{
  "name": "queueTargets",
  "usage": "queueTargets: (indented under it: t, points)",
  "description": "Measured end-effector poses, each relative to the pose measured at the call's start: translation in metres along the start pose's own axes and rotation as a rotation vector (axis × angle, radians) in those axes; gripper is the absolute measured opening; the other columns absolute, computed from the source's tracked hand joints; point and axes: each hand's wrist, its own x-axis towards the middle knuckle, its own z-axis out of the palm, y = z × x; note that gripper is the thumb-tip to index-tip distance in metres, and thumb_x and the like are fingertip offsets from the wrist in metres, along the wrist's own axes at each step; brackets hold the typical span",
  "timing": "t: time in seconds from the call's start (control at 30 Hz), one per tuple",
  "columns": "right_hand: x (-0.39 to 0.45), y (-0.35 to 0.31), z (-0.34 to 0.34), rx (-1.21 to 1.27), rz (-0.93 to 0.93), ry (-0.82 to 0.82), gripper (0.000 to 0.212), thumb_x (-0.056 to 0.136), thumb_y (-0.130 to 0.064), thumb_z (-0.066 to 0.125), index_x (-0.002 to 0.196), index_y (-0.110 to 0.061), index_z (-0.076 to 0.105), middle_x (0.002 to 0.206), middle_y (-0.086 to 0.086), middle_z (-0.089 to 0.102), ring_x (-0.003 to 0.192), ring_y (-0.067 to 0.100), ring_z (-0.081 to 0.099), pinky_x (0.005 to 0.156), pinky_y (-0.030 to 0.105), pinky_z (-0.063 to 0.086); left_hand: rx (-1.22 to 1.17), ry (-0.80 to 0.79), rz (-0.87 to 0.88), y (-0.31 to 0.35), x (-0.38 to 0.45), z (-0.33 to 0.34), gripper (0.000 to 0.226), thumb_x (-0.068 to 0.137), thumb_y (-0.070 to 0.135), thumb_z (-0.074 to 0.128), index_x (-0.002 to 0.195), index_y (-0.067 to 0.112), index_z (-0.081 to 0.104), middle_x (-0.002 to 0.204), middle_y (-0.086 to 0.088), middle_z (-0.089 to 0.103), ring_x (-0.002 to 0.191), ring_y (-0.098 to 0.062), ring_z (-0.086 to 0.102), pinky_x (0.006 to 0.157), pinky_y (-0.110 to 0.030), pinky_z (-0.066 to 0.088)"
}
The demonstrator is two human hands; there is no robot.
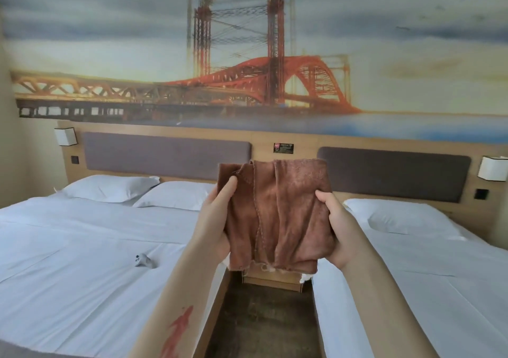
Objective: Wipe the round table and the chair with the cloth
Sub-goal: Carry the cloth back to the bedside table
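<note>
Item: brown cloth (277, 214), terry-like, loosely folded with hanging pleats and a stitched edge running down its front. Position: frame centre, held up in the air over the gap between two beds, touching neither.

Holders: left hand (217, 220) at the cloth's 9 o'clock, thumb pressed on the front face near the upper corner, remaining fingers hidden behind the fabric; clamped on the cloth. Right hand (336, 228) at its 3 o'clock, fingers curled together and pinching the side edge; also clamped on the cloth. Left forearm carries a red mark near the frame's 7 o'clock.

Surroundings: left bed (82, 261) at 8 o'clock, white sheet, two pillows, a small pale object (143, 260) lying on it, identity unclear. Right bed (412, 261) at 4 o'clock, one pillow. Low wooden nightstand (272, 280) just under the cloth at 6 o'clock, partly hidden. Bridge mural (247, 69) at 12 o'clock; wall lamps at 9 and 3 o'clock.

Task status, judged: cloth in hand and apparently being arranged. Neither round table nor chair is in view; no wiping evident. Both surfaces appear left to do.
</note>
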Motion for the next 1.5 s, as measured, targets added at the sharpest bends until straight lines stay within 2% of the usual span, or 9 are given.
queueTargets:
  t: [0.13,0.3,0.47,0.63,0.73,0.9,1.07,1.33,1.5]
  points:
    - [0.086,-0.011,0.015,0.024,-0.034,0.039,0.027,0.084,-0.038,0.054,0.103,-0.02,0.06,0.091,0.006,0.075,0.074,0.02,0.072,0.053,0.029,0.055,0.075,-0.17,-0.018,0.004,0.096,-0.015,0.038,0.067,0.014,0.075,0.103,0.019,0.062,0.088,-0.007,0.075,0.081,-0.026,0.073,0.059,-0.036,0.058]
    - [0.173,-0.013,0.012,0.021,-0.117,0.069,0.016,0.088,-0.032,0.052,0.101,-0.031,0.06,0.084,-0.002,0.076,0.078,0.017,0.072,0.055,0.029,0.056,0.158,-0.153,0.027,-0.02,0.196,-0.019,0.036,0.07,-0.005,0.072,0.092,0.022,0.063,0.082,0.0,0.075,0.08,-0.024,0.072,0.065,-0.037,0.06]
    - [0.256,-0.006,-0.002,0.025,-0.131,0.073,0.02,0.088,-0.03,0.052,0.106,-0.032,0.061,0.089,-0.001,0.076,0.081,0.017,0.071,0.056,0.029,0.056,0.18,-0.117,0.073,-0.052,0.28,-0.023,0.037,0.072,-0.008,0.067,0.083,0.027,0.064,0.078,0.002,0.074,0.082,-0.024,0.071,0.072,-0.041,0.058]
    - [0.358,0.002,-0.018,0.022,-0.134,0.032,0.019,0.09,-0.028,0.05,0.103,-0.034,0.062,0.091,-0.002,0.075,0.084,0.017,0.071,0.058,0.031,0.057,0.152,-0.081,0.076,-0.09,0.375,-0.025,0.036,0.075,-0.01,0.064,0.083,0.025,0.065,0.075,0.002,0.075,0.077,-0.021,0.072,0.067,-0.037,0.06]
    - [0.432,0.002,-0.035,0.034,-0.137,0.009,0.018,0.091,-0.026,0.049,0.1,-0.035,0.063,0.09,-0.001,0.076,0.084,0.018,0.071,0.059,0.031,0.057,0.154,-0.058,0.073,-0.116,0.444,-0.02,0.034,0.076,-0.008,0.064,0.085,0.025,0.065,0.082,-0.002,0.075,0.085,-0.025,0.07,0.075,-0.042,0.057]
    - [0.565,-0.013,-0.075,0.06,-0.134,-0.028,0.02,0.09,-0.028,0.051,0.095,-0.039,0.066,0.094,-0.002,0.075,0.087,0.019,0.071,0.06,0.033,0.058,0.165,-0.05,0.098,-0.158,0.573,0.008,0.033,0.077,-0.01,0.062,0.084,0.023,0.065,0.073,0.003,0.075,0.072,-0.016,0.072,0.059,-0.029,0.058]
    - [0.676,-0.034,-0.109,0.04,-0.133,-0.026,0.021,0.09,-0.027,0.05,0.093,-0.04,0.066,0.093,-0.003,0.075,0.086,0.017,0.071,0.058,0.032,0.057,0.149,-0.045,0.088,-0.192,0.683,0.031,0.033,0.077,-0.009,0.062,0.086,0.022,0.065,0.078,-0.001,0.075,0.076,-0.02,0.071,0.063,-0.033,0.058]
    - [0.813,-0.043,-0.14,0.071,-0.112,-0.006,0.023,0.092,-0.024,0.048,0.087,-0.036,0.066,0.083,-0.005,0.076,0.077,0.013,0.072,0.052,0.027,0.056,0.144,-0.055,0.105,-0.237,0.823,0.044,0.035,0.076,-0.01,0.062,0.082,0.024,0.064,0.071,0.007,0.074,0.068,-0.01,0.07,0.055,-0.024,0.055]
    - [0.902,-0.036,-0.154,0.084,-0.107,0.029,0.025,0.092,-0.024,0.049,0.083,-0.037,0.069,0.083,-0.004,0.076,0.077,0.015,0.072,0.052,0.029,0.056,0.138,-0.082,0.067,-0.271,0.917,0.04,0.037,0.076,-0.01,0.062,0.08,0.026,0.066,0.073,0.006,0.075,0.072,-0.014,0.071,0.06,-0.029,0.058]
